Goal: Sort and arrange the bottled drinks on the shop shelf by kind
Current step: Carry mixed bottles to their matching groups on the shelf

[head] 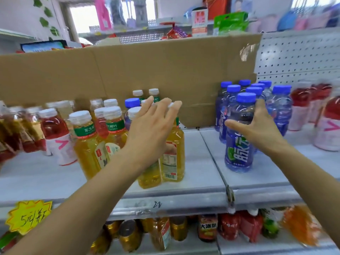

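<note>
We are working on the upper shelf (200,162), where the kinds are partly mixed. A stray blue-capped bottle (132,103) is standing among the yellow tea bottles (86,142) and the red drinks (53,127) on the left. The blue group (257,89) is standing on the right, against the cardboard sheet (147,67).

Our right hand (257,131) is spanning the front blue bottle (238,148), with the thumb lying across its front and the fingers reaching round its far side at the shoulder. Our left hand (152,131) is lying with straight fingers over the tea caps and is enclosing nothing. We cannot tell whether the fingers are touching the caps.

Handling, as we are judging it:
- The bottles are looking full and sealed, so they are likely moderately heavy and fairly stiff.
- The thin plastic walls are probably yielding under a hard squeeze, and the glossy label film may be slipping.
- We are recommending a hold at the waist or just under the shoulder, not by the cap.
- Neighbouring bottles are standing close together, so we are advising a straight upward lift to avoid toppling them.
</note>
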Action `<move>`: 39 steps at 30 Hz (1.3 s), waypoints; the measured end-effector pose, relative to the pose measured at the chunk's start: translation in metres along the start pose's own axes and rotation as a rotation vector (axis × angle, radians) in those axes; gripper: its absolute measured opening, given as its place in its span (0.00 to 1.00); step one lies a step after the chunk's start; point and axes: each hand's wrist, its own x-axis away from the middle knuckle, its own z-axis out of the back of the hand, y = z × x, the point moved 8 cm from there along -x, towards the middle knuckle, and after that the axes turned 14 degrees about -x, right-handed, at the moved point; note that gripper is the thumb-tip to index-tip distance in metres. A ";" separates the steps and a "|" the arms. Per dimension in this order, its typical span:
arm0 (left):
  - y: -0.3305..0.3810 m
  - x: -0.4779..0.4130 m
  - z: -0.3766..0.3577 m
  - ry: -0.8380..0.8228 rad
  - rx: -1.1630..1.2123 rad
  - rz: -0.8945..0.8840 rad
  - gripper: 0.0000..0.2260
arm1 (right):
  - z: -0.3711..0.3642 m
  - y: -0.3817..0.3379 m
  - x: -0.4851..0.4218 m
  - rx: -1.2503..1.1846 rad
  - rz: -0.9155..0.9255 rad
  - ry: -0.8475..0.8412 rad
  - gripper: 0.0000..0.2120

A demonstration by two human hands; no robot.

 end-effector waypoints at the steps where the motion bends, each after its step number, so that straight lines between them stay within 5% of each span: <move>1: 0.000 0.000 0.000 0.002 -0.006 -0.002 0.49 | 0.004 0.004 -0.002 0.015 -0.012 0.023 0.29; 5: -0.003 0.005 0.002 0.011 -0.054 -0.042 0.49 | 0.004 0.005 0.001 0.188 -0.009 0.107 0.38; 9: -0.044 0.018 0.011 0.121 0.075 0.087 0.39 | -0.017 -0.065 0.049 0.197 0.497 0.265 0.37; 13: -0.077 0.022 -0.001 -0.045 0.204 0.137 0.30 | -0.110 -0.066 0.070 0.017 0.160 -0.343 0.42; 15: -0.079 0.023 -0.011 -0.153 0.305 0.112 0.29 | -0.142 -0.053 0.073 -0.013 0.046 -0.503 0.38; 20: -0.087 0.022 -0.020 -0.157 0.372 0.084 0.30 | -0.152 -0.032 0.052 0.020 -0.031 -0.409 0.27; 35: -0.081 0.019 -0.020 -0.183 0.396 0.165 0.30 | -0.209 0.036 -0.083 -0.074 -0.155 -0.312 0.27; 39: -0.080 0.013 -0.020 -0.198 0.436 0.158 0.26 | -0.188 0.019 -0.072 -0.024 -0.101 -0.176 0.36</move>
